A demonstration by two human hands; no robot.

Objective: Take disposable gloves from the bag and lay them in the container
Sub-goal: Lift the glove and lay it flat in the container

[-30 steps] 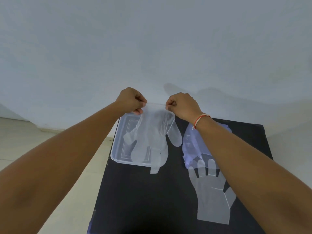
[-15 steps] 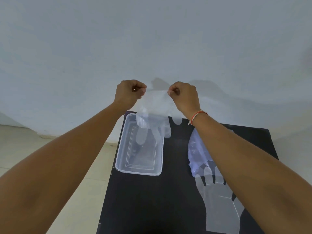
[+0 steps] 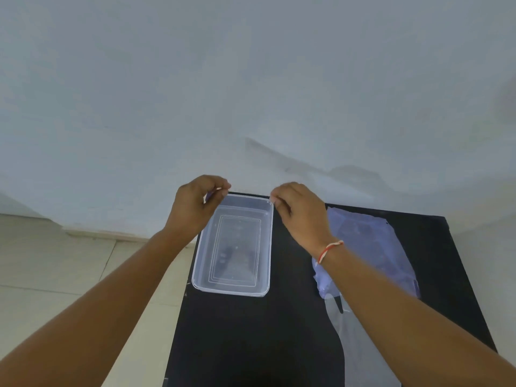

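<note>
A clear rectangular plastic container (image 3: 231, 291) sits on the far left part of a black table (image 3: 251, 344). A thin transparent disposable glove (image 3: 242, 203) lies stretched down into it, fingers toward me, hard to tell from the plastic. My left hand (image 3: 195, 205) pinches the cuff's left corner at the container's far left corner. My right hand (image 3: 298, 216) pinches the right corner at the far right corner. A bluish plastic bag (image 3: 368, 247) lies flat to the right, partly under my right forearm. A second clear glove (image 3: 360, 344) lies on the table in front of the bag.
A pale wall stands right behind the table's far edge. Light floor tiles (image 3: 55, 269) show to the left, beyond the table's left edge. My forearms cross the near part of the table.
Both hands have come down from in front of the wall to the container's far rim. The glove, which hung in the air, now lies inside the container.
</note>
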